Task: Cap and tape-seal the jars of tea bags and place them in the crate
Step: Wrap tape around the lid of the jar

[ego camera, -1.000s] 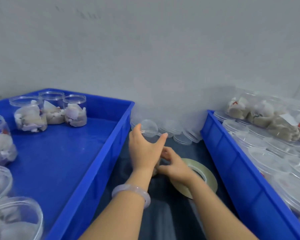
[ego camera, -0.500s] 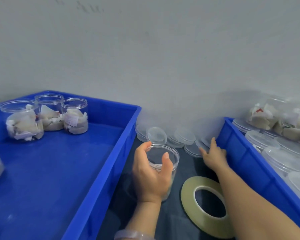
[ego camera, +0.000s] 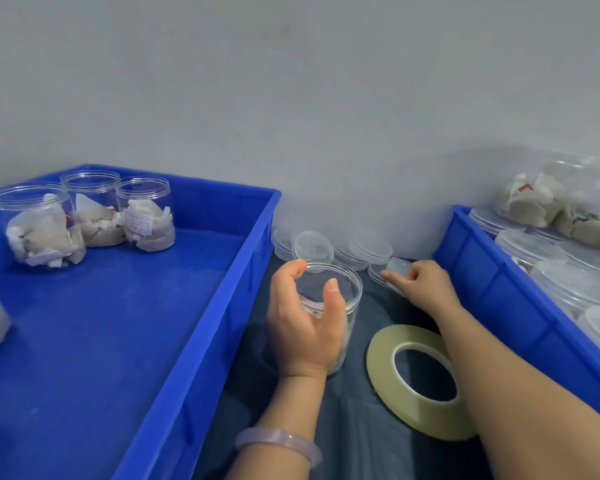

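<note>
Two hands, apart: left hand (ego camera: 302, 327) is gripping the open jar (ego camera: 340, 289) left of the tape (ego camera: 380, 365); right hand (ego camera: 426, 289) is pinching a lid (ego camera: 397, 266) beyond it. Capping is beginning; next, the lid needs seating squarely.

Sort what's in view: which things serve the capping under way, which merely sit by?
In use: jar, held by left hand; lid, pinched by right hand; tape roll, next up.
Idle: spare lids by wall; filled jars in left crate; stock in right crate.

The crate (ego camera: 201, 306) is plain blue. Beside it, a clear jar (ego camera: 329, 306), pale yellow tape roll (ego camera: 416, 386), dark grey desk (ego camera: 354, 427).
</note>
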`<state>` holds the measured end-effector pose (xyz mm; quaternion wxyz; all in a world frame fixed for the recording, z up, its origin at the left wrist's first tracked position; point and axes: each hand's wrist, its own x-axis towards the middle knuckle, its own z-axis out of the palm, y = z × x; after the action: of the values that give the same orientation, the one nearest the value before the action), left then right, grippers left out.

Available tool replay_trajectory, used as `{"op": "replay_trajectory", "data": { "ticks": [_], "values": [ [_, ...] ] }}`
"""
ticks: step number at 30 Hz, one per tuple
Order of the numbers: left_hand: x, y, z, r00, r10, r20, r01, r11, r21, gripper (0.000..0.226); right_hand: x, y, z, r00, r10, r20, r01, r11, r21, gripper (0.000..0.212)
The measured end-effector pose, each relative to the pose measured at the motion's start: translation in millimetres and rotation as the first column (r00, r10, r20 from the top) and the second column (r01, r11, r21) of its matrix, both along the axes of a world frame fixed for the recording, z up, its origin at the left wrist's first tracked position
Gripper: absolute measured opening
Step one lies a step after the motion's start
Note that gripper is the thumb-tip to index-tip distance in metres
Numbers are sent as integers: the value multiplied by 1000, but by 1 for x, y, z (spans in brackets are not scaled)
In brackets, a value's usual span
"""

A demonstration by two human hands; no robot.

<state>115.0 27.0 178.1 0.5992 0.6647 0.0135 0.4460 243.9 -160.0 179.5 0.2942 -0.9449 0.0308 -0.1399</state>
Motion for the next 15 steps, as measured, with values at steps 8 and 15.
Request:
{"op": "replay_trajectory", "data": {
  "ticks": [8, 15],
  "values": [
    [-2, 3, 0, 1000, -2, 4, 2, 999, -36, 63, -62, 58, 71, 995, 45, 87, -97, 441, 892, 35],
    [-8, 7, 2, 998, -64, -23, 64, 998, -8, 71, -100, 99, 59, 989, 125, 81, -148, 867, 477, 23]
  ]
}}
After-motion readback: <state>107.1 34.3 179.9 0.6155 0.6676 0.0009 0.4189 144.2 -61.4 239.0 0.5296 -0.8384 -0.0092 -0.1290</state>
